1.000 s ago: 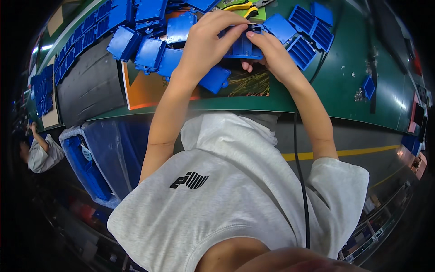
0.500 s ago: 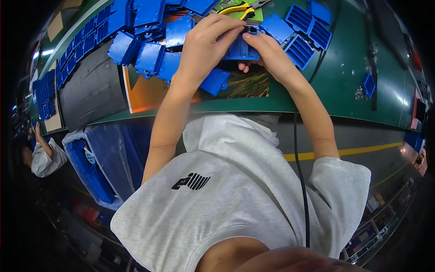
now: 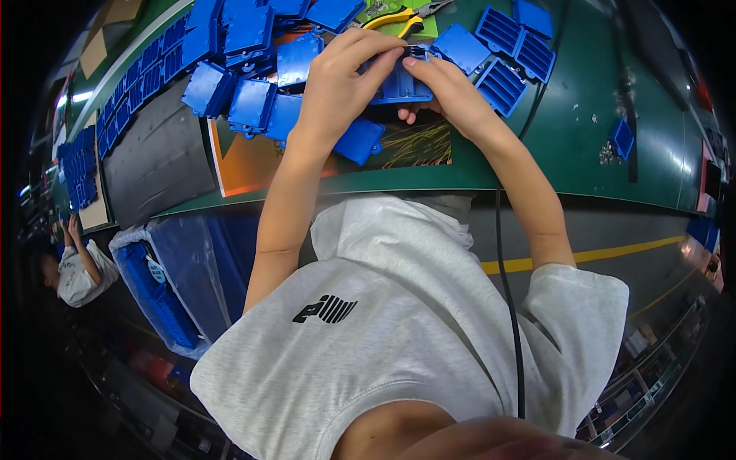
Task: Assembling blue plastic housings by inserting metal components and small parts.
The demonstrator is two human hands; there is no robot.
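A blue plastic box (image 3: pixel 404 90) with ribs inside is held over the table between my two hands. My right hand (image 3: pixel 454 93) grips it from the right; the thumb lies at its far edge and fingertips show beneath. My left hand (image 3: pixel 343 80) is closed in a pinch at the same far edge, close to the right thumb. What the pinch holds is too small to make out; a thin dark piece shows between the fingertips. Just beyond the hands lie yellow-and-black pliers (image 3: pixel 402 17) on a green sheet (image 3: pixel 381 8).
Several blue boxes (image 3: pixel 251 102) are heaped to the left, and ribbed open ones (image 3: pixel 502 86) lie to the right. A lone blue piece (image 3: pixel 623 139) lies beside small metal parts (image 3: pixel 608 153). A black cable (image 3: pixel 507 291) hangs past the table edge. Another person (image 3: pixel 80 268) works at far left.
Both hands and the box have shifted very slightly left in the picture. The pinch at the box's far edge stays. The person at far left has moved a little.
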